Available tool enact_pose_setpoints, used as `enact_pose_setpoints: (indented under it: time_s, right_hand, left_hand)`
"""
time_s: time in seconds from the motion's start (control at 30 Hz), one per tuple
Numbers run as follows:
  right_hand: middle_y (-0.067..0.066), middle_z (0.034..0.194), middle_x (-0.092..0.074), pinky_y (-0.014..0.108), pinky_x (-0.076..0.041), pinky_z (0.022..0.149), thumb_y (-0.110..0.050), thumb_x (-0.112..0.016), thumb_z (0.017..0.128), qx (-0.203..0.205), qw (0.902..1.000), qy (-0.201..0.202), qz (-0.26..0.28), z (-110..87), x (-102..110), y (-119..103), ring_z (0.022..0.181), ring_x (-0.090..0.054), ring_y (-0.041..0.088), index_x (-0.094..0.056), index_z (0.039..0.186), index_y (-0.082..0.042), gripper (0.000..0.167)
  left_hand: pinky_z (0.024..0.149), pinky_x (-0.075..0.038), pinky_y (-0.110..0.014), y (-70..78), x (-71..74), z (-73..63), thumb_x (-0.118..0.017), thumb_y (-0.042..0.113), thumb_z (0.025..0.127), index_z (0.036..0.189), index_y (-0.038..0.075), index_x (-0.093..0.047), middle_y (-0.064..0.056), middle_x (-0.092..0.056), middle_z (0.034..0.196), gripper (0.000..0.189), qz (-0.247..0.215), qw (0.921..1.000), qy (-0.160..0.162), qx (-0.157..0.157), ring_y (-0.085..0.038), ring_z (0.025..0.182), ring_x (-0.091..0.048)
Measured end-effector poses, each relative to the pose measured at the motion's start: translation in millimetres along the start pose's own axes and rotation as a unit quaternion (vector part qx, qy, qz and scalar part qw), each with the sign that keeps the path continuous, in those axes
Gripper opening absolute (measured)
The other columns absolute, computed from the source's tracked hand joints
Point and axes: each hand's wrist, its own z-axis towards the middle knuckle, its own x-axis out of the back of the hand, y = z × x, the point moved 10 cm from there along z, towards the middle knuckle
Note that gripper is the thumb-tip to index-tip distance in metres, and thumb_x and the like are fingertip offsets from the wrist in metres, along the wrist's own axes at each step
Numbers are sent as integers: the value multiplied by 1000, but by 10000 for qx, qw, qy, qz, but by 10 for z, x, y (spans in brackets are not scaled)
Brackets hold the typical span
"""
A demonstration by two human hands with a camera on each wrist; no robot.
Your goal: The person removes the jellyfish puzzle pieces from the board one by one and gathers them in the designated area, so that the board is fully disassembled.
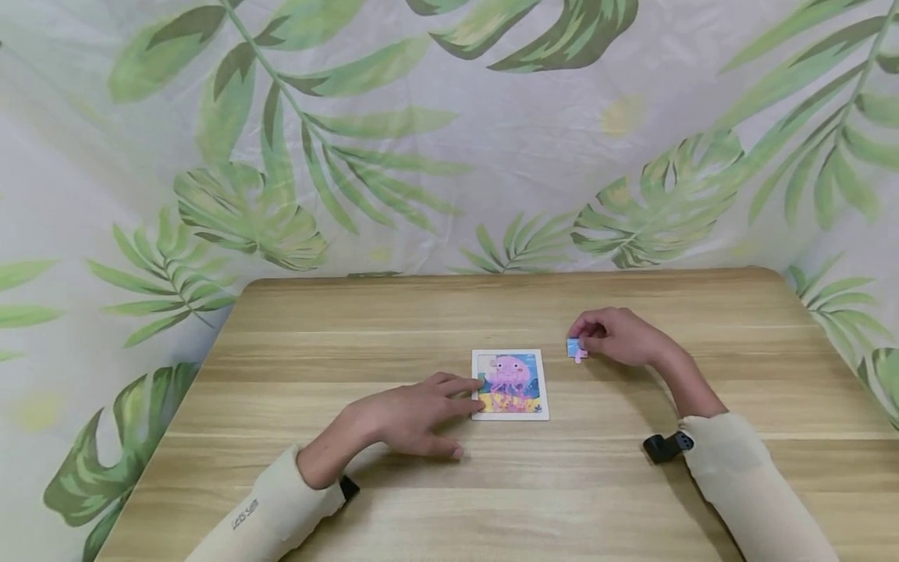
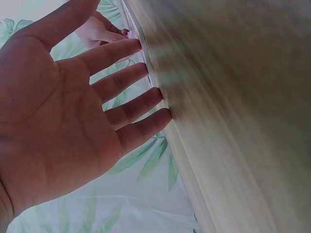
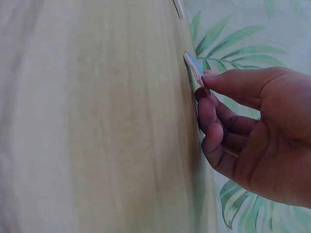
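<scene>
Head view: the left hand point(image 1: 414, 414) lays spread fingers on the puzzle point(image 1: 513, 375), a white-framed pink jellyfish midway between the wood-grain worktop's point(image 1: 548, 499) side edges; right hand point(image 1: 621, 336) pinches a blue-and-pink piece point(image 1: 573, 345) nearer the far edge. Leaf-print cloth point(image 1: 520, 156) hangs behind.

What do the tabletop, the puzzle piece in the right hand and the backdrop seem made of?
Tabletop: wood or wood-look laminate, satin; streaky grain, soft sheen.
Puzzle piece: perhaps card or thin wood, with a printed face; edge-on it looks thin and straight.
Backdrop: probably fabric or plastic sheeting, faintly shiny; its wrinkles suggest something thin.
</scene>
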Motion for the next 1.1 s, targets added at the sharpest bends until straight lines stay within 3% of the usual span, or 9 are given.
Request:
enact_pose_setpoints:
  time_s: [0.63,1.1]
  right_hand:
    - [3,100,-76,29,-49,78,-3,-65,104,-38,9999,-120,-113,49,4,20,88,-59,17,-77,111,-8,15]
    - [4,99,-76,26,-50,79,-1,-67,102,203,9997,-70,-117,50,-6,19,88,-60,17,-77,109,-7,14]
  left_hand:
    - [125,-40,-53,16,1,5,-71,39,103,164,19,-47,-1,-29,179,68,7,10000,22,-79,-30,163,-27]
    - [125,-41,-54,10,-9,3,-71,38,104,164,18,-47,0,-28,179,68,-45,10000,-1,-54,-30,163,-27]
